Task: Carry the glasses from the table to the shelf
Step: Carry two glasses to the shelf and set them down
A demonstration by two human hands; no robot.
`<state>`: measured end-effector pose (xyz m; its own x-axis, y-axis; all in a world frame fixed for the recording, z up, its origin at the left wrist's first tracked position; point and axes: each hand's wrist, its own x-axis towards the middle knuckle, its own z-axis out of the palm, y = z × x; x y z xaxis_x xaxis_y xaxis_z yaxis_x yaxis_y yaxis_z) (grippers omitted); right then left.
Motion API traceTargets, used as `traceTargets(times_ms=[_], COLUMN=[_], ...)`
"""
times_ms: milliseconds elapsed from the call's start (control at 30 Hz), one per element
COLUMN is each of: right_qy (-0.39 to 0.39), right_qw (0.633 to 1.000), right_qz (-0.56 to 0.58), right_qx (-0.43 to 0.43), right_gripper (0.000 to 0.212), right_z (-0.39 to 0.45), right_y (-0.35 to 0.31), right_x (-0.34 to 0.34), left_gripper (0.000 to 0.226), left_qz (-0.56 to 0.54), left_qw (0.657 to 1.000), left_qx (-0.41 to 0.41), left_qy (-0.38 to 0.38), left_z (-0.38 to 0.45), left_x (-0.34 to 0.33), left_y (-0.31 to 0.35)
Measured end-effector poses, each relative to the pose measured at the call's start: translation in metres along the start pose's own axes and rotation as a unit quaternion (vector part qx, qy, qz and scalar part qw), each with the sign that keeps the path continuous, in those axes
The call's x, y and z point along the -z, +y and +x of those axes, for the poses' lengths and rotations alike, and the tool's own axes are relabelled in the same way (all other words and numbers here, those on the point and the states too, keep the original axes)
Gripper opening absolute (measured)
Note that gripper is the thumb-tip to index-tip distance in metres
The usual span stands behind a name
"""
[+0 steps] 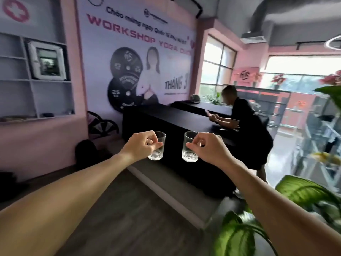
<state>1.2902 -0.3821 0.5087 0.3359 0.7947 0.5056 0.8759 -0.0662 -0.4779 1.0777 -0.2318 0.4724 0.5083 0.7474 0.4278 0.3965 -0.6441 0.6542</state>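
Two clear, empty cylindrical glass tumblers, one per hand, both upright in mid-air: left hand [143, 145] pinches left tumbler [157, 150], right hand [207, 147] pinches right tumbler [190, 147]. Long black counter [166, 117] just behind. White wall shelf [35, 78] at left, pink walls.

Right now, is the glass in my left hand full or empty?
Empty. The glass in the left hand is clear down to its thick base, upright, with no liquid line.
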Motion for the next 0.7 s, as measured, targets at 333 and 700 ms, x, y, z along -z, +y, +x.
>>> traceTargets(times_ms=[333,700], right_qy=[-0.063,-0.157], right_qw=[0.995,0.975], right_qz=[0.06,0.106], right_qx=[0.052,0.113], right_gripper=[0.022,0.021], right_z=[0.099,0.258], right_y=[0.012,-0.04], right_x=[-0.071,-0.248], left_gripper=[0.022,0.018], left_qz=[0.04,0.123], left_qw=[0.994,0.971], left_qx=[0.082,0.163], left_qy=[0.066,0.124], left_z=[0.05,0.147], left_x=[0.027,0.1], left_y=[-0.053,-0.203])
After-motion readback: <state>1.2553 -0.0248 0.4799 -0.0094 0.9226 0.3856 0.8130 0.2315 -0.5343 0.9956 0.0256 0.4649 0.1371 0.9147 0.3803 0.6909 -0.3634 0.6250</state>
